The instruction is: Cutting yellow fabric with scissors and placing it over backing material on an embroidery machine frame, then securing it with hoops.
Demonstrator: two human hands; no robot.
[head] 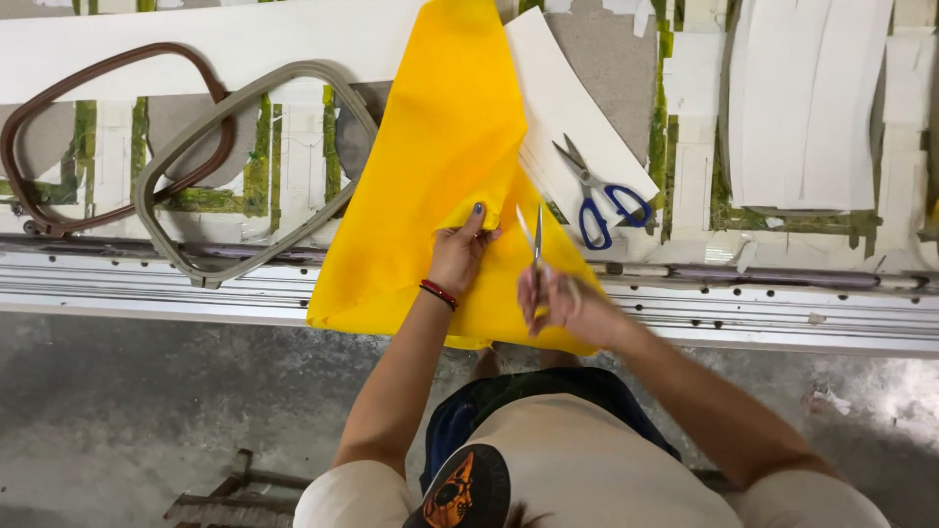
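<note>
At the centre of the frame a yellow cloth [430,186] lies over the counter [782,323], its lower edge hanging past the front rail. The left hand [458,256] pinches a fold of the cloth, a red band at its wrist. Just right of it, the right hand [562,301] holds a small pair of snips [534,235], blades pointing up. Blue-handled scissors [599,196] rest on white card further right. Two empty hoop frames, brown [59,108] and grey [245,166], lie at the upper left.

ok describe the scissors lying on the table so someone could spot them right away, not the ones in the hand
Start at the big yellow fabric spread over the worktable. Just off its right edge a white curved card panel lies, and the blue-handled scissors rest on its lower end, blades open. The other pair, the slim scissors in the right hand, shows no blue handles.
</note>
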